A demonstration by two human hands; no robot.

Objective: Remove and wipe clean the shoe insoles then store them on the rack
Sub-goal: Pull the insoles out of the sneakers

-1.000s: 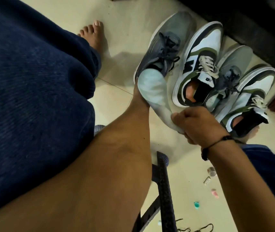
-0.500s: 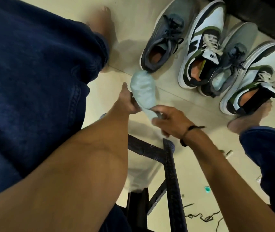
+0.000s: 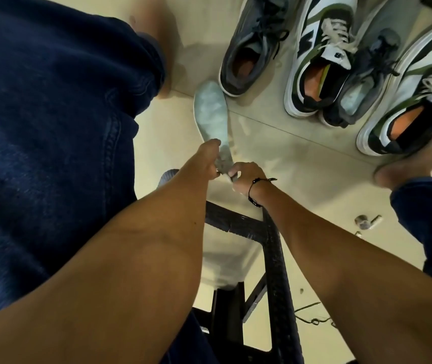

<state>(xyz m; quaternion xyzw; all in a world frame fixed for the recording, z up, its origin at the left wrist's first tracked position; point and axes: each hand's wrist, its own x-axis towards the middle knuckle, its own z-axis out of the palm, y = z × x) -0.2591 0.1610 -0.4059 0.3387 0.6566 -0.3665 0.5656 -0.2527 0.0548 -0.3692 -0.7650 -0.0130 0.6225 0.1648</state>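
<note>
A pale blue-grey insole (image 3: 211, 111) hangs in the air above the floor, toe end pointing away from me. My left hand (image 3: 205, 158) pinches its heel end from the left. My right hand (image 3: 243, 177), with a black cord bracelet at the wrist, grips the same heel end from the right. Beyond the insole stands a grey sneaker (image 3: 251, 46) with its opening bare. To its right stand a white-and-green sneaker (image 3: 317, 53) with an orange insole, a second grey sneaker (image 3: 362, 82) with a pale insole inside, and another white-and-green sneaker (image 3: 406, 101).
A black plastic rack or stool frame (image 3: 275, 245) stands under my forearms. My jeans-clad legs fill the left and the right edge, and my bare foot (image 3: 409, 158) touches the rightmost sneaker. Small bits (image 3: 367, 222) and a thread (image 3: 312, 319) lie on the beige tile floor.
The insole came fully out of the left grey sneaker and moved toward me. Both hands slid down to its heel end. The view tilted so the shoes sit higher in frame.
</note>
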